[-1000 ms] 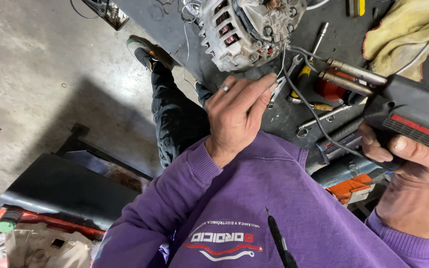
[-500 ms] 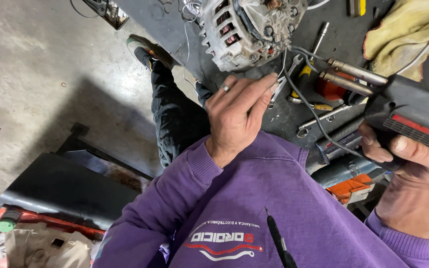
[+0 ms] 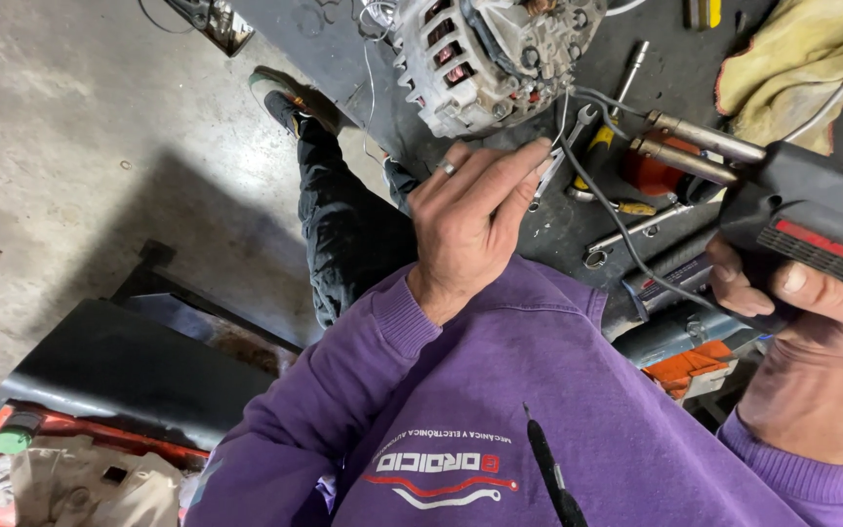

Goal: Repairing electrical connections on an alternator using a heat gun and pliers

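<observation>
Nothing has visibly shifted since the earlier frames: both hands, the tool and the parts on the bench sit where they were.

Taking the alternator (image 3: 495, 54) as the landmark, the left hand (image 3: 470, 220) lies just below it, fingers stretched out together and narrow, their tips pinching what looks like a thin wire or strand of solder close to the housing, probably to keep it steady at the terminal. Whether the tips actually grip it is hard to tell. A ring shows on one finger.

Below and to the right of the alternator, the right hand (image 3: 812, 342) is wrapped tight around the grip of a black soldering gun (image 3: 812, 210), whose two metal prongs point back toward the alternator; held this way, the tip can reach the joint while the other hand feeds it. A dark cord (image 3: 626, 244) loops from the gun across the dark workbench (image 3: 578, 224).

Between the gun and the alternator lie one small open-ended spanner (image 3: 563, 151), one yellow-handled screwdriver (image 3: 602, 137), one red round object (image 3: 651, 171) and one longer wrench (image 3: 631, 229). To the right of the alternator, one yellowish rag (image 3: 792, 68) is bunched up, clear of the work. One pen (image 3: 553, 478) is clipped to the purple sweatshirt (image 3: 500, 410).
</observation>
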